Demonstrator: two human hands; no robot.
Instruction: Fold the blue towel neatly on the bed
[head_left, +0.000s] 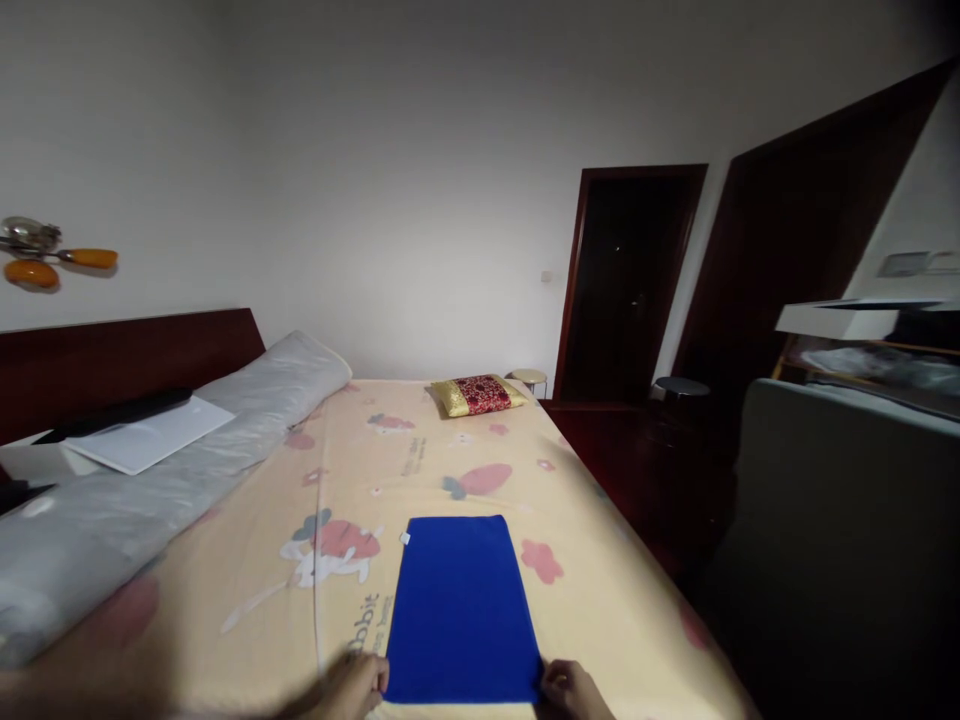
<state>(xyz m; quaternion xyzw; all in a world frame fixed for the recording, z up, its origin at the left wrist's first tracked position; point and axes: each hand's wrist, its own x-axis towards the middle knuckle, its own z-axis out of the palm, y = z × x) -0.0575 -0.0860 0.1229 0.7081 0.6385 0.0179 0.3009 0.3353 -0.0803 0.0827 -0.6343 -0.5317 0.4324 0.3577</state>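
A blue rectangular cloth lies flat on a cream bed sheet printed with strawberries and a rabbit. My left hand rests at the cloth's near left corner, fingers pinching its edge. My right hand is at the near right corner, fingers curled on that corner. A small white tag shows at the cloth's far left corner.
A grey rolled quilt lies along the dark wooden headboard at the left, with white paper on it. A small red-and-gold pillow sits at the bed's far side. Dark doors and a grey cabinet stand to the right.
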